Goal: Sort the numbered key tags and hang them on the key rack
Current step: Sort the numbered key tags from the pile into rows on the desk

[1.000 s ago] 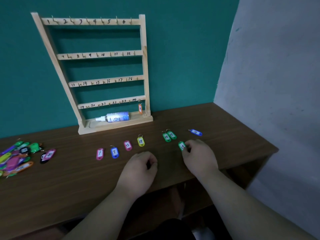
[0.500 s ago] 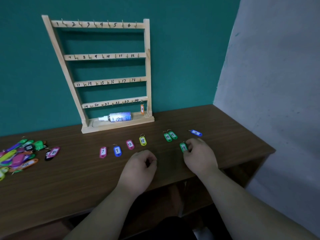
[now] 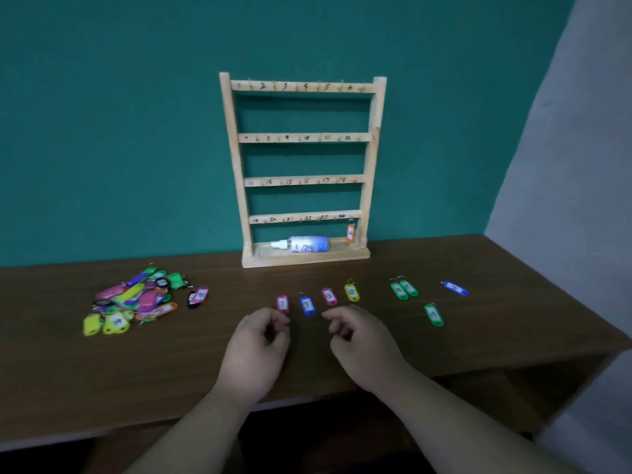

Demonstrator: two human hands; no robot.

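Right hand has come off the lone green tag and swung in toward mid-desk, now beside the left hand. Both hover low over the wood w/ fingers loosely curled, nothing visibly held.

Brown wood-grain desk, matte, set against a teal wall. At the back stands the pale wooden key rack: ladder-shaped, 4 rails w/ small hooks and hand-inked nos.; 2–6 legible on top, 19–22 on the bottom rail, the rest blurry. Far left, a loose pile of key tags, glossy plastic in pink, green, yellow, orange, black. A white-and-blue squeeze bottle lies on its side in the rack's base tray, label unreadable.

Sorted tags lie in a row ahead of the hands, each an oblong w/ a paper window and split ring: pink tag, blue tag, pink "13" tag, yellow "15" tag, a touching green pair, then a far-right blue tag. One orange tag hangs from the bottom rail's last hook.
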